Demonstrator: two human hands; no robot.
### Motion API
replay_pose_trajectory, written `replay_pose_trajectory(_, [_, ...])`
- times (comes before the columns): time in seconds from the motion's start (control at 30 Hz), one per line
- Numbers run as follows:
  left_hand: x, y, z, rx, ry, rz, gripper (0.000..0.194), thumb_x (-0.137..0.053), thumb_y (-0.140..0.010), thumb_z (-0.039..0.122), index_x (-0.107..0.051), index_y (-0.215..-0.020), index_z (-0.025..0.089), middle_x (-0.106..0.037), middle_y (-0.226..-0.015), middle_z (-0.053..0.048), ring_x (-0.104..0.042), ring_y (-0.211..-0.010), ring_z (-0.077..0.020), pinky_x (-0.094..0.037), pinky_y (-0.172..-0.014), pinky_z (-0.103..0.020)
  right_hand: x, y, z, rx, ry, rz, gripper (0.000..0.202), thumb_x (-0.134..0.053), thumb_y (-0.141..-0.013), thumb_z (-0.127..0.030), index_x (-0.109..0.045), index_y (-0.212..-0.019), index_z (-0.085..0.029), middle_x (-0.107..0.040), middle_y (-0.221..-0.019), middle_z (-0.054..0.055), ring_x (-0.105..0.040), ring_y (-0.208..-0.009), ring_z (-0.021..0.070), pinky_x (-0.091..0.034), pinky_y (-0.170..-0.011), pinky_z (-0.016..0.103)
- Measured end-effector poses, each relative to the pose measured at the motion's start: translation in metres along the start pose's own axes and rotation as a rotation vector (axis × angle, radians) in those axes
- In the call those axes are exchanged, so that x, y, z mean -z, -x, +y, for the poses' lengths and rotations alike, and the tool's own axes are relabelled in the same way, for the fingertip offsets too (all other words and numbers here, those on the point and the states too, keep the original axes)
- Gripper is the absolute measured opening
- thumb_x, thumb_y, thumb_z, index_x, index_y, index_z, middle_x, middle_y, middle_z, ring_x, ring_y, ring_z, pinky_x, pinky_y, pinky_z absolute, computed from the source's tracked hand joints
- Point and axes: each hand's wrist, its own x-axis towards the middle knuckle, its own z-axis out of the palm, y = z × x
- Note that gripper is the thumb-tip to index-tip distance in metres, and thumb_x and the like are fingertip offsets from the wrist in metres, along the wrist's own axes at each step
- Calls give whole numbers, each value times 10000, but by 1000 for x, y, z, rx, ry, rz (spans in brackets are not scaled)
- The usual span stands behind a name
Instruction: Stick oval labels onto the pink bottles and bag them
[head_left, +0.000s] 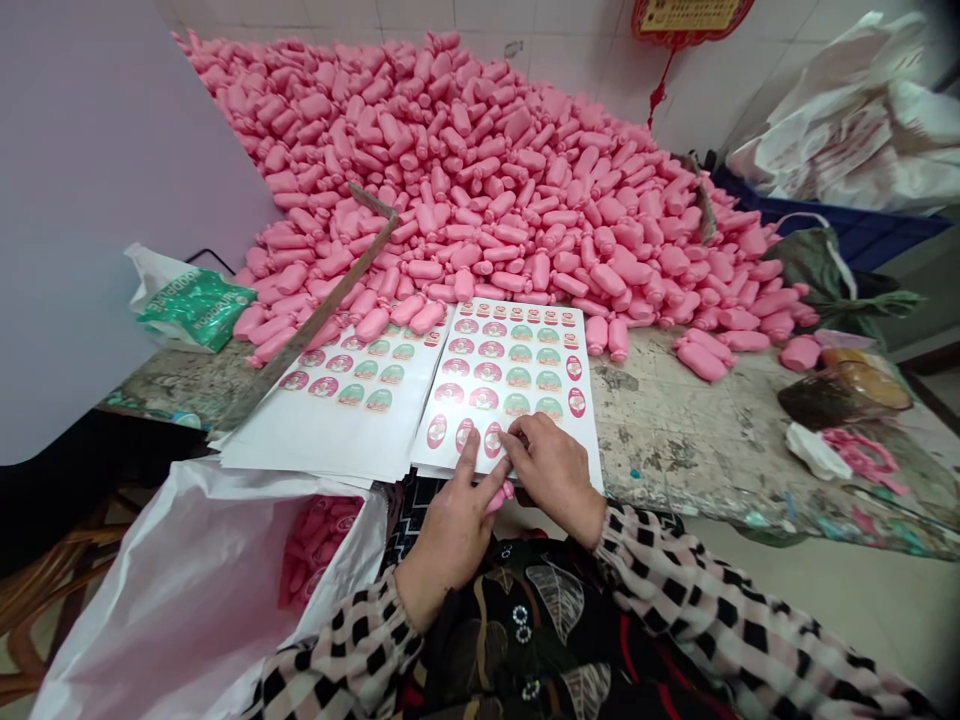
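My left grip point(486, 455) is partly curled round a pink bottle-shaped piece point(498, 498), whose end shows just below my fingers and the near edge of the sticker sheet point(588, 440); two of my fingertips press on the sheet. My right grip point(511, 440) has thumb and forefinger close together at an oval sticker point(492, 440); I cannot tell whether they pinch it.

From the left, I see an open white sack point(172, 570) with pink pieces point(319, 540) inside, a green-and-white plastic packet point(196, 300), a translucent brown container point(832, 395) with something orange in it, and a blue crate point(832, 225) under crumpled white plastic point(847, 125).

An angled wooden strip point(322, 310) lies across a left stack of sheets point(337, 430), smooth and glossy-printed. Behind, matte, rounded, narrow-necked pieces form a heap point(465, 170) on the rough, paint-stained worktop point(660, 440).
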Motion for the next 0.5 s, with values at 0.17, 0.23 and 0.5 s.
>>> replay_pose_trajectory(0.17, [0,0,1,5,-10,3,626,-431,-857,133,-239,-1407,363,90,-1529,-70,-365,-1288,-296,-454,-923,-394,10,-9,-11,52,95,-3,182,-487,-873,-338,-574,-760,-226,-588,-801,3,-540,-703,150,-278,-561,269])
replay_pose_trajectory(0.23, [0,-1,1,0,-5,2,629,-426,-858,130,-233,-1409,364,112,-1525,-75,-355,-1294,-301,-440,-941,-410,18,-11,-18,121,137,28,196,-482,-873,-322,-577,-738,-216,-585,-790,13,-536,-703,154,-270,-554,275])
replay_pose_trajectory(0.5, [21,7,1,1,190,14,492,-487,-853,214,-425,-1324,340,-153,-1519,-58,-348,-1301,-275,-391,-992,-411,44,-17,3,4,-346,132,222,-605,-797,-423,-614,-722,-214,-595,-737,-9,-512,-650,133,-328,-581,258])
